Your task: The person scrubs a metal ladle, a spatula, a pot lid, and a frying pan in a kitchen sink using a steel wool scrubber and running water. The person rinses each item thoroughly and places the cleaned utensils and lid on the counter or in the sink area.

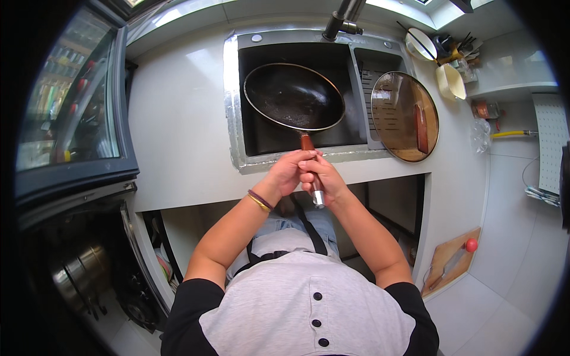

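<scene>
Both of my hands are closed on the brown handle (307, 142) of a dark frying pan (296, 95). My left hand (287, 173) is on the handle's left side, and my right hand (327, 178) wraps it from the right. The handle's silver end cap sticks out below my fingers. The pan is held over the large basin of a dark sink (262, 144), its inside facing up and somewhat tilted. Marks or wet residue show on its black inner surface. A glass pan lid (396, 115) with a brown handle lies across the small basin and the counter.
A metal faucet (338, 26) stands behind the sink. At the back right are a white bowl (421, 43) with chopsticks and a cream container (451, 82). A wooden cutting board (452, 262) holds a knife (447, 267) and a red round item (470, 244). An open window (129, 111) juts over the left counter.
</scene>
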{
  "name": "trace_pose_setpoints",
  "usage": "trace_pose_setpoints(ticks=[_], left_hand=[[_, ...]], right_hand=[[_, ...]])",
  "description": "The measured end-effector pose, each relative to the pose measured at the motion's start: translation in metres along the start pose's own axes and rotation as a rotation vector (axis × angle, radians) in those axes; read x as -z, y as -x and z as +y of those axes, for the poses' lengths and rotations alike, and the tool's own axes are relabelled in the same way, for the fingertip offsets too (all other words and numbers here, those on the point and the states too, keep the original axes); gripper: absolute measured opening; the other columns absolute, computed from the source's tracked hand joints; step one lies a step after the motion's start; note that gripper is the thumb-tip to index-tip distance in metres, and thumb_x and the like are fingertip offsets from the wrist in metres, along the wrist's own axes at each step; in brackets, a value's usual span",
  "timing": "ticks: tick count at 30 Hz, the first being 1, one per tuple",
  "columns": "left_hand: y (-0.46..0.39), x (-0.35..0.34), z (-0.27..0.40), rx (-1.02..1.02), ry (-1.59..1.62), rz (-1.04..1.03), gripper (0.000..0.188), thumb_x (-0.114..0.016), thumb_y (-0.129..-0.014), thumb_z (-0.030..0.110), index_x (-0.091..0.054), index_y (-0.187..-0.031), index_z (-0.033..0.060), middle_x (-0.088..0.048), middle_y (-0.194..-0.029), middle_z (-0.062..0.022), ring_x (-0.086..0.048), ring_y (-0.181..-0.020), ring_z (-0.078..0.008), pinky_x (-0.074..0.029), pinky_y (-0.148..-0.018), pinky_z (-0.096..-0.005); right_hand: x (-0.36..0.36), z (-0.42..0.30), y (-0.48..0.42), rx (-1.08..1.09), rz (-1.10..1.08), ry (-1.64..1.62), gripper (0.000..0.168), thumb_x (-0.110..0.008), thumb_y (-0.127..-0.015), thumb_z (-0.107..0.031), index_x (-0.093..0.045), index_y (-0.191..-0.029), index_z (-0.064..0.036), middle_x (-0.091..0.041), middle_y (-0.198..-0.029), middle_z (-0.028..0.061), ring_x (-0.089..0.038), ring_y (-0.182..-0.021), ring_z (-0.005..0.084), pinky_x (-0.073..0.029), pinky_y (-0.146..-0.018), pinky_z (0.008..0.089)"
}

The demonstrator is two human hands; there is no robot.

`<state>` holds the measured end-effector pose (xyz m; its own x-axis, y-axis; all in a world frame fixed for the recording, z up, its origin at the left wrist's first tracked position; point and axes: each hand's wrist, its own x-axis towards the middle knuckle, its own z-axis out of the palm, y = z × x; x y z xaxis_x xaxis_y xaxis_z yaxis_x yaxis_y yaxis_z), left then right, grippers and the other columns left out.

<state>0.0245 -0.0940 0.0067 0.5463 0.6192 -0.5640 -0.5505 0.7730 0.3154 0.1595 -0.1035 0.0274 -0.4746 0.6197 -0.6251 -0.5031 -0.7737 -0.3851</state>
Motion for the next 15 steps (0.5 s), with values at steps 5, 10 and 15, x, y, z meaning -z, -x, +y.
trace_pose_setpoints(ticks=[5, 10, 15], left_hand=[[-0.014, 0.014, 0.018, -0.039, 0.073, 0.043, 0.026, -0.055, -0.093, 0.017, -0.060, -0.111, -0.0002, -0.064, -0.095, -0.0109, -0.063, -0.074, -0.0155, -0.053, -0.064, -0.0303], [-0.010, 0.002, 0.052, -0.080, 0.318, 0.199, 0.023, -0.061, -0.083, 0.008, -0.059, -0.104, -0.0013, -0.063, -0.110, -0.0138, -0.060, -0.102, -0.0239, -0.047, -0.094, -0.0377], [-0.004, -0.016, 0.074, -0.141, 0.364, 0.230, 0.024, -0.061, -0.082, 0.008, -0.058, -0.103, -0.0025, -0.061, -0.111, -0.0145, -0.057, -0.108, -0.0245, -0.043, -0.095, -0.0370]], right_hand=[[0.009, -0.012, -0.032, -0.046, -0.176, 0.175, 0.019, -0.057, -0.094, -0.018, -0.048, -0.107, -0.007, -0.060, -0.081, 0.0037, -0.062, -0.061, 0.0122, -0.055, -0.055, 0.0287], [0.043, -0.085, -0.037, -0.174, -0.334, 0.652, 0.034, -0.049, -0.098, -0.026, -0.050, -0.125, -0.005, -0.064, -0.095, 0.0065, -0.066, -0.074, 0.0148, -0.056, -0.069, 0.0282], [0.151, -0.109, -0.135, 0.051, 0.295, 0.769, 0.030, -0.048, -0.095, -0.014, -0.052, -0.123, -0.005, -0.061, -0.113, 0.0108, -0.061, -0.102, 0.0209, -0.051, -0.086, 0.0349]])
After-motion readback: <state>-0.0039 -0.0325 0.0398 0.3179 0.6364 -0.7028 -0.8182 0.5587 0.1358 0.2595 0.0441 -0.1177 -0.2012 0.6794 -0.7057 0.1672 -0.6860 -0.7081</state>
